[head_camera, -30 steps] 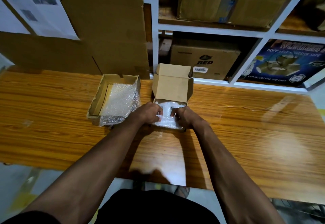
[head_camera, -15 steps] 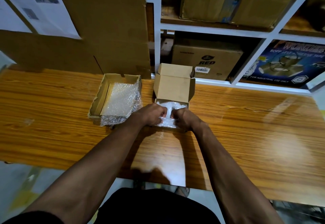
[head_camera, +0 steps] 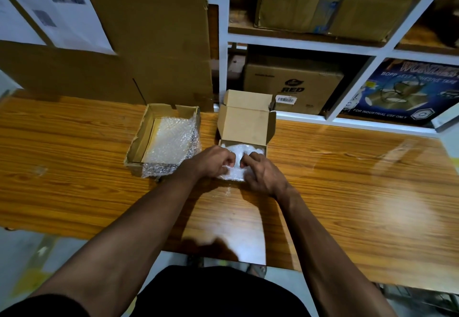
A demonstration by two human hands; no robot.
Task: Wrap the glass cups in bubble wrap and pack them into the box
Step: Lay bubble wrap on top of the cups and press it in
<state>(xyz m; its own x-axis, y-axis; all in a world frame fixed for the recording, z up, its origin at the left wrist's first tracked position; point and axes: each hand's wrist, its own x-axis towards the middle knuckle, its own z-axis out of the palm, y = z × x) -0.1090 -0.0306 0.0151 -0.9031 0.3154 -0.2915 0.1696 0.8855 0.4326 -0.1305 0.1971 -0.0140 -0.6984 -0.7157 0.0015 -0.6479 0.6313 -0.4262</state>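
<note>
A small cardboard box [head_camera: 247, 122] stands on the wooden table with its lid flipped up at the back. White bubble wrap [head_camera: 237, 152] fills its opening; no glass shows through it. My left hand [head_camera: 213, 162] and my right hand [head_camera: 260, 172] sit side by side on top of the wrap, fingers curled into it, pinching the wrap at the box's front. To the left lies an open flat cardboard tray [head_camera: 139, 142] holding a loose sheet of bubble wrap [head_camera: 173, 145] that spills over its front right corner.
The wooden table [head_camera: 347, 180] runs wide to both sides. Large cardboard sheets [head_camera: 149, 30] lean against the wall behind the tray. White shelving [head_camera: 223, 43] with cartons stands behind the box. The table's front edge is close to my body.
Both hands stay on the bubble wrap in the box, pressing slightly closer together. The boxes have not moved.
</note>
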